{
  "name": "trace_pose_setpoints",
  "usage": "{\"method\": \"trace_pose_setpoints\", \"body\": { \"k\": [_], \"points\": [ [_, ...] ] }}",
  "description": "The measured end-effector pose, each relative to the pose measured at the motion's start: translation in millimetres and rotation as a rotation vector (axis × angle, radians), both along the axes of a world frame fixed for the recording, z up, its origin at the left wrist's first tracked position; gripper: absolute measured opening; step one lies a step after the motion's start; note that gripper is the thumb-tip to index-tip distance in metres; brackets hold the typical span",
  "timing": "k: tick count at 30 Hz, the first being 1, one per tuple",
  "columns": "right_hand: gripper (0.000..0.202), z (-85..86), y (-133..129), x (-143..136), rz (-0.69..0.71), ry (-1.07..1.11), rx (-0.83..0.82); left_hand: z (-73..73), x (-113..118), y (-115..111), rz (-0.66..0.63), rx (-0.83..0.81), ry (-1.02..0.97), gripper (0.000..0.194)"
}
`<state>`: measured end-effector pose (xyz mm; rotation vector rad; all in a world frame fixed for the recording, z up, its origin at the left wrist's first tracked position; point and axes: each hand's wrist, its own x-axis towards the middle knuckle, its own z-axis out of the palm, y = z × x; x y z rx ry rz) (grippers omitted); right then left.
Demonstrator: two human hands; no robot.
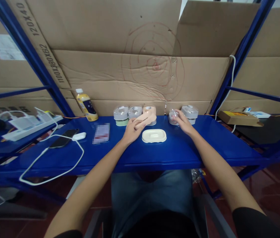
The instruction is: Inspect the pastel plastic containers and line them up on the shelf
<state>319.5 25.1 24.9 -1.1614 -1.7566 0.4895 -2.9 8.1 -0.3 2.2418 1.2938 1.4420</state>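
Note:
My left hand grips a flat beige piece with a slot in it, raised in front of the row of containers. Just below it on the blue table lies a cream oval tray. My right hand is at the back right, its fingers closed on a small clear-lidded container. Another clear-lidded container stands right behind that hand. To the left are a green-based container, a grey-lidded one and a peach one, partly hidden by the beige piece.
A yellow bottle stands at the back left, near a blurred packet. A phone, white cables and a power strip lie farther left. Cardboard backs the blue table; an open carton sits at the right.

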Motion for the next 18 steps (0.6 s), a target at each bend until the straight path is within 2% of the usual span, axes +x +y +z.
{"method": "trace_pose_setpoints", "body": {
  "k": [2, 5, 7, 11, 14, 18],
  "points": [
    [0.072, 3.1, -5, -1, 0.059, -0.06, 0.029, -0.6, 3, -4, -0.143, -0.019, 0.111, 0.04],
    [0.077, 6.3, -13, -6, 0.262, -0.178, 0.047, -3.8, 10, -11, -0.323, -0.076, 0.237, 0.048],
    [0.077, 6.1, -18, -13, 0.353, -0.254, 0.05, -7.2, 15, -13, -0.333, -0.12, 0.238, 0.067],
    [0.079, 1.2, -22, -32, 0.411, -0.374, 0.108, -15.2, 21, -10, -0.294, -0.208, 0.121, 0.111],
    [0.078, -2.0, -21, -43, 0.448, -0.421, 0.135, -19.7, 24, -7, -0.34, -0.239, 0.101, 0.122],
    [0.075, -2.0, -21, -47, 0.469, -0.435, 0.101, -20.7, 26, -6, -0.376, -0.252, 0.12, 0.124]
  ]
}}
